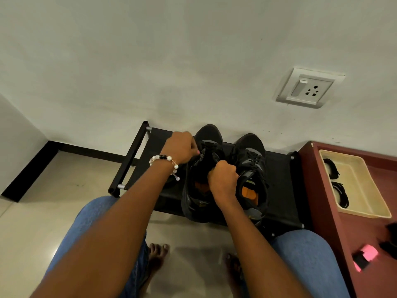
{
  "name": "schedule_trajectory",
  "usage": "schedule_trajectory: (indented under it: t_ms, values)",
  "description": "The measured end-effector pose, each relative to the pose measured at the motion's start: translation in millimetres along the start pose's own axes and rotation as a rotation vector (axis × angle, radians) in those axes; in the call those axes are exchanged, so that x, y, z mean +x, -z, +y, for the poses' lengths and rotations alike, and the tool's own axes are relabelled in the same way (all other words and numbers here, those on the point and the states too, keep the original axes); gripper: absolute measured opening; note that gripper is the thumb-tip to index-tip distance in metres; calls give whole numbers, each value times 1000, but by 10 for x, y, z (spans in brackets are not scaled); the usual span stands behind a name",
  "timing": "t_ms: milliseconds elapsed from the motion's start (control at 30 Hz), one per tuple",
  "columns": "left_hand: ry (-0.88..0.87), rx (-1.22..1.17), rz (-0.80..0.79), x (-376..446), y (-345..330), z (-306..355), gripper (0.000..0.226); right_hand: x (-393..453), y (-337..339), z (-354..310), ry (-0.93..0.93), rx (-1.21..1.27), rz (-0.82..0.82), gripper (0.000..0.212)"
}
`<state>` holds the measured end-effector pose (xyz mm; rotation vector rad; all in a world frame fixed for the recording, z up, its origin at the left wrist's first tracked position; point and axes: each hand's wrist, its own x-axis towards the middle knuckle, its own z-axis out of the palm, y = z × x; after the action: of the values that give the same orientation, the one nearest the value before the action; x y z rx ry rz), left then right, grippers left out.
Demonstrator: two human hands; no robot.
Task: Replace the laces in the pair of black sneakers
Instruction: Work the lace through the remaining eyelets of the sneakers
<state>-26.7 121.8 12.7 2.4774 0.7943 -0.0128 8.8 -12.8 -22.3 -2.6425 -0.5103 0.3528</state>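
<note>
1. Sitting on the black shoe rack, toes to the wall: the pair of black sneakers, left sneaker and right sneaker side by side, orange insoles showing.
2. Left hand at the left sneaker's upper lace area, fingers curled, pinching something there; lace itself too dark to tell.
3. Right hand fisted on the left sneaker's tongue/opening, gripping it.
4. Bead bracelet on left wrist.
5. Right of the rack: maroon table, touching or just beside it; cream tray on it holds black laces.
6. Pink-black object nearer on that table.
7. Wall socket above the rack, to the right.
</note>
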Motion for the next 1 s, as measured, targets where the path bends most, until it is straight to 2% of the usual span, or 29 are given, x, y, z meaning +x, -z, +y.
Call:
schedule_trajectory:
  t_ms: [67,133,267,367,433,600,700,767,833,867,933,1000]
  values:
    - [39,25,-25,-8,-72,5,15,26,-32,16,-10,26,0,15]
    - [84,-67,-4,-3,-84,11,18,48,-62,31,-19,52,1,14]
    - [223,-383,86,-10,8,64,18,71,-100,52,-43,81,-1,17]
    - [302,-736,163,-20,120,94,20,66,-107,63,-38,93,4,10]
    - [271,-977,201,-31,202,118,25,63,-92,71,-38,88,-3,12]
    - [62,-1655,305,-57,464,201,30,58,-81,52,-40,99,-8,13]
    - [-19,-1948,279,-76,621,149,36,55,-82,40,-45,103,-7,14]
    - [13,-1885,263,-84,631,102,33,56,-81,38,-49,108,-5,13]
    - [52,-1551,248,-65,516,78,17,52,-85,40,-49,110,-1,13]
    - [52,-1272,230,-55,432,68,8,50,-87,37,-48,109,0,13]
    - [25,-580,177,-18,231,11,7,46,-88,34,-48,104,-1,14]
    - [58,-132,10,0,59,-15,12,55,-90,37,-48,99,-3,14]
